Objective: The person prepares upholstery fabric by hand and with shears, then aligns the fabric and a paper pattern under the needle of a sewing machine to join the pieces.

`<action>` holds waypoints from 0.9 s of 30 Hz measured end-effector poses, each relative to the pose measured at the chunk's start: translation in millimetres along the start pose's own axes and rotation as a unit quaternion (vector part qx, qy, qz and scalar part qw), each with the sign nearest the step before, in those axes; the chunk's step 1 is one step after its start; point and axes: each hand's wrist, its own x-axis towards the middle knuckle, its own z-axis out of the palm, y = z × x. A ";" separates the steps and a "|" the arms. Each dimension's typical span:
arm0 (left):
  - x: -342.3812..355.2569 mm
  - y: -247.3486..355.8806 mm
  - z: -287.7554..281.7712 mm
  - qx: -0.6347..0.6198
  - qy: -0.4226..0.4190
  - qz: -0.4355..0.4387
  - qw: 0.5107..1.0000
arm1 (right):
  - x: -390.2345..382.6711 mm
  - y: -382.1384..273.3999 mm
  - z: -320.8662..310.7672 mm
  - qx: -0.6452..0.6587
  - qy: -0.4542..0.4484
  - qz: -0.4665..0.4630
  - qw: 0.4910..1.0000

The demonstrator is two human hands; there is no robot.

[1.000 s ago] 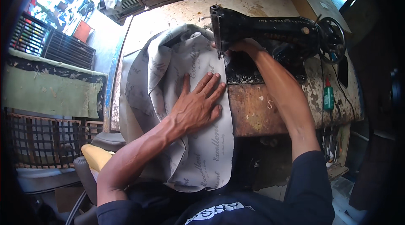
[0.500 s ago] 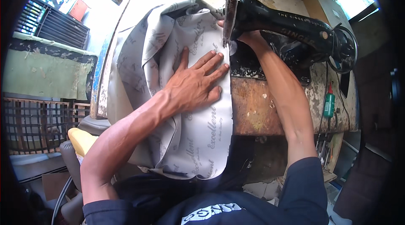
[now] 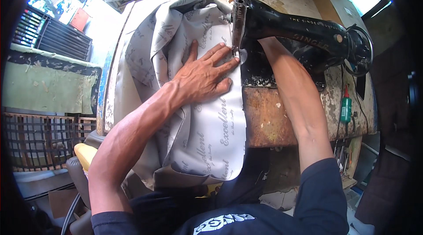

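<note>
My left hand (image 3: 202,74) lies spread and flat on pale grey fabric (image 3: 224,138) printed with repeated lettering, its fingertips beside the needle and presser foot (image 3: 235,53) of a black sewing machine (image 3: 282,28). The fabric is bunched in folds on the left, and its straight right edge runs up to the presser foot. My right forearm (image 3: 299,103) reaches under the machine's arm from the right side; the hand at its end is hidden behind the machine.
A worn wooden table (image 3: 269,120) carries the machine, a green bottle (image 3: 346,107) with red nozzle, and dark cords. A green padded panel (image 3: 48,85), slatted racks (image 3: 53,37) and a yellow object (image 3: 81,155) stand left. A cardboard box (image 3: 328,3) is at back right.
My left hand has moved forward with the fabric, its fingertips now level with the presser foot. My right hand has gone further behind the machine, out of sight. The view has shifted slightly.
</note>
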 end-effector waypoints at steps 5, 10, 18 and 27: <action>6.2 -15.5 -3.8 -0.022 0.008 0.020 1.000 | -2.8 -3.3 -11.5 0.136 -0.093 0.064 0.984; 12.4 -28.6 -1.5 -0.005 0.005 0.059 0.998 | -0.8 -9.2 -24.7 0.228 -0.183 0.099 0.951; 20.7 -45.6 -4.1 0.017 0.039 0.123 0.991 | 7.2 -8.5 -13.6 -0.084 -0.151 0.027 0.985; -11.9 -25.3 -50.4 -0.022 -0.046 0.015 0.999 | -7.9 -191.6 -19.1 -0.125 -0.133 0.458 0.870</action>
